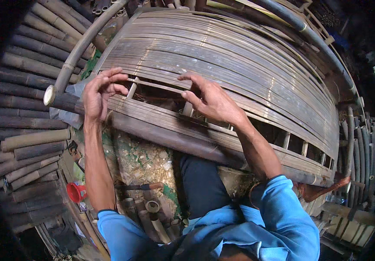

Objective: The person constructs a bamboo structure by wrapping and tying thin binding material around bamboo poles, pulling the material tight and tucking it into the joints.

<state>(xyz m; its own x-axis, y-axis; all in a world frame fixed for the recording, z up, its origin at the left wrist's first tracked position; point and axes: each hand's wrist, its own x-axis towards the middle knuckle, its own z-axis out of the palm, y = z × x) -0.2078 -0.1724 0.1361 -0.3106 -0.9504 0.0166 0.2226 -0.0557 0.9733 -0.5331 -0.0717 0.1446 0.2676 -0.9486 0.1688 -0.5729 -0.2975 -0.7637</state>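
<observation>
A bamboo bench or bed [222, 52] with a top of long split-bamboo slats lies in front of me. Near its front edge a gap [157, 96] runs lengthwise, with short crosspieces showing in it. Over the gap's left end is my left hand [98, 93], its thumb and fingers curved and apart. My right hand [209, 98] hovers to the right, palm down, thumb and index finger spread. Between the hands a thin bamboo strip [155, 83] spans the gap; whether any fingertip touches it I cannot make out. Neither hand visibly grips anything.
Dark bamboo poles [26, 108] are stacked at the left, and more stand at the right [361, 152]. A thick bamboo rail [174, 137] borders the front. A knife with a wooden handle [150, 186], cut bamboo pieces [152, 206] and a red cup [76, 192] are below.
</observation>
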